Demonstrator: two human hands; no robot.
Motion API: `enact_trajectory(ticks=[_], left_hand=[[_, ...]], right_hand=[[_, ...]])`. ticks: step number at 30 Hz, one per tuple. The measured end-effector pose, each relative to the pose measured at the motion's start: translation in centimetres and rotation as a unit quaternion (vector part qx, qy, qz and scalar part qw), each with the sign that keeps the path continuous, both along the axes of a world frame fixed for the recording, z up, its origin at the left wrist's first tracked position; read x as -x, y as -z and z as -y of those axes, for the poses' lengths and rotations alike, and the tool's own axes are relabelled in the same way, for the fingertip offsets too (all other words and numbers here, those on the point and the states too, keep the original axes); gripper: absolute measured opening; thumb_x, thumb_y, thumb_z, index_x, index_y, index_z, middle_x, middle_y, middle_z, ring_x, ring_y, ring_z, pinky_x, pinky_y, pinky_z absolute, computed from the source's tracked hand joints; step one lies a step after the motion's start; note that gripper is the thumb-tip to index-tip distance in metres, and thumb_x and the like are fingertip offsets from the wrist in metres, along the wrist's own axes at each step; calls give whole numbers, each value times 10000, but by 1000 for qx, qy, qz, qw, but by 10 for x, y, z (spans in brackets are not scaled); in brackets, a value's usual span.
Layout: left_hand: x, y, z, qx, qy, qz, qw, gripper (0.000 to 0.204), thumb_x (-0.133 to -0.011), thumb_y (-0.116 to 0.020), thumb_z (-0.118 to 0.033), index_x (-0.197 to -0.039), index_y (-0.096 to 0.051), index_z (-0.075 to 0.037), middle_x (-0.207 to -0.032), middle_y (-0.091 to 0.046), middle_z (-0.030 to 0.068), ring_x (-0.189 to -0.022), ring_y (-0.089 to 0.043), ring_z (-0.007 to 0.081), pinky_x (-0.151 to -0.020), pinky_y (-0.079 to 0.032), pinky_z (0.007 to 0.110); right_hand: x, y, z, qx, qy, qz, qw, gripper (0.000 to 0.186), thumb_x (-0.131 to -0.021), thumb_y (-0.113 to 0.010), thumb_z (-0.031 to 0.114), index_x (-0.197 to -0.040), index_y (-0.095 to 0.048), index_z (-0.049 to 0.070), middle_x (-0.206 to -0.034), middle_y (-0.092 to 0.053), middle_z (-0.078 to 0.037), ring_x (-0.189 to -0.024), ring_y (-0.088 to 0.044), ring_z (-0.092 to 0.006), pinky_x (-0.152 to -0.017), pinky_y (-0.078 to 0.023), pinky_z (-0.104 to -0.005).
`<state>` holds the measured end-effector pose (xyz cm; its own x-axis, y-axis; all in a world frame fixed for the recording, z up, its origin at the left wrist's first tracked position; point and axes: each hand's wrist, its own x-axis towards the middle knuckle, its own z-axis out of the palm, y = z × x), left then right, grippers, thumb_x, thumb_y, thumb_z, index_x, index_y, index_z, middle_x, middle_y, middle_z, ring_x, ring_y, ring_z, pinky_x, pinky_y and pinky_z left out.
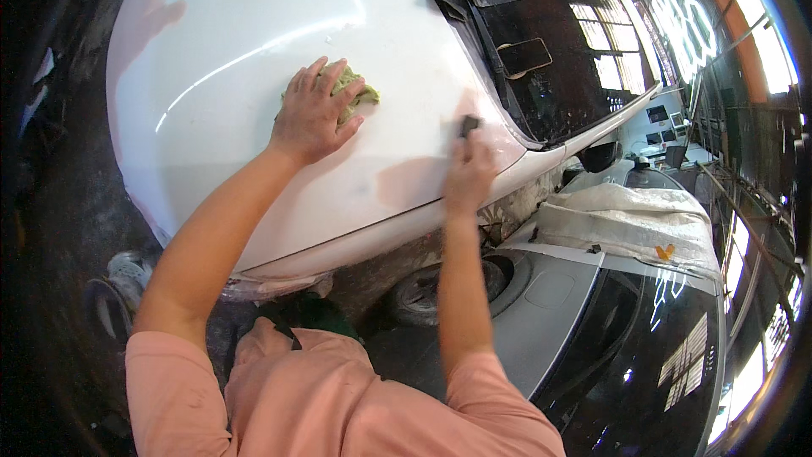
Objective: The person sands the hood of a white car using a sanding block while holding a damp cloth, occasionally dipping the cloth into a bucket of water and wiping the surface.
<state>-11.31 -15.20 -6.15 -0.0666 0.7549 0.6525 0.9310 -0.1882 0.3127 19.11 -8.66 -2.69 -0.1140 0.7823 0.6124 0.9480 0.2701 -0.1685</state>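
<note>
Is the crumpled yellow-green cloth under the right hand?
No, the crumpled yellow-green cloth lies under the left hand, while the right hand holds a small dark block.

Gray car [537,317]: parked alongside, dark windows [655,372] gleaming.
Pale cover [622,224]: draped across it.
Smartphone [526,57]: resting on dark windshield [558,13].

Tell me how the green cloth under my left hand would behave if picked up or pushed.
The cloth looks crumpled and soft, so it would probably flop when lifted. Its small, bunched folds suggest it's light. The white hood beneath looks smooth and glossy, so the cloth may slide easily.
</note>
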Motion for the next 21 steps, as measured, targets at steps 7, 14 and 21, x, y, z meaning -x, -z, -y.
enact_trajectory(ticks=[7, 14, 21], left_hand=[[0, -2, 4, 3, 6, 4, 1000, 580, -948, -717, -415, -1480, -562, -246, -1591, -431, 87, -1516, -339, 363, -1240, -336, 564], [-2, 1, 4, 8, -4, 6, 1000, 583, -943, -725, -411, -1481, -562, -252, -1593, -433, 82, -1519, -340, 362, -1233, -352, 566], [-5, -2, 1, 4, 2, 3, 1000, 597, -934, -735, -413, -1481, -558, -256, -1598, -432, 77, -1518, -339, 357, -1231, -353, 565]], right_hand=[[-16, -28, -21, 76, 4, 10, 997, 391, -1043, -652, 311, -1387, -691, 129, -1244, -692, -114, -1075, -648, -385, -940, -539, -510], [10, 26, 42, -31, -24, 57, 998, 446, -993, -722, 288, -1418, -696, 157, -1305, -678, -152, -1096, -635, -387, -946, -534, -495], [-33, -22, -14, 47, 19, -4, 999, 409, -1022, -682, 277, -1386, -696, 93, -1262, -701, -162, -1148, -635, -400, -1020, -499, -516]])
